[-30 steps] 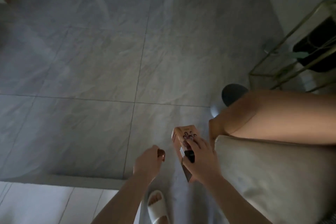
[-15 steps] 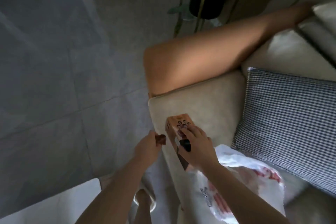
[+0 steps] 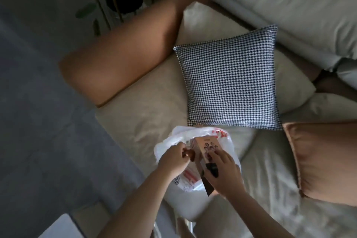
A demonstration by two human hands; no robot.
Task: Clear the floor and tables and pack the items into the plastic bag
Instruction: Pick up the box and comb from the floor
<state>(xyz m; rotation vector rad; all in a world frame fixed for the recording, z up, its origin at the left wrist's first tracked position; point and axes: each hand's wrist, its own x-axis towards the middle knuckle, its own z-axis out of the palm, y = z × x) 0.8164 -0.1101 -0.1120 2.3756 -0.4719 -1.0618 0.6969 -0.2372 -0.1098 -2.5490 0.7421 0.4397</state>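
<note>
1 box (image 3: 207,149) gripped by R hand (image 3: 222,173), 1 small brown thing (image 3: 54,154) pinched in L hand (image 3: 172,160), both over 1 plastic bag (image 3: 174,137) on beige sofa (image 3: 146,114); 2 cushions, grey floor (image 3: 38,102)

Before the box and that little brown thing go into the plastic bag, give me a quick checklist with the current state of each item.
1. Box gripped: ok. The right hand holds the pink box and a dark item against it.
2. Small brown object gripped: ok. The left hand pinches the small brown object.
3. Hands over the bag: ok. Both sit above the white plastic bag on the sofa.
4. Bag mouth open: cannot tell; hands and box cover it.
5. Room left inside: cannot tell.
6. Checked cushion clear of the bag: ok, it lies just beyond it.
</note>
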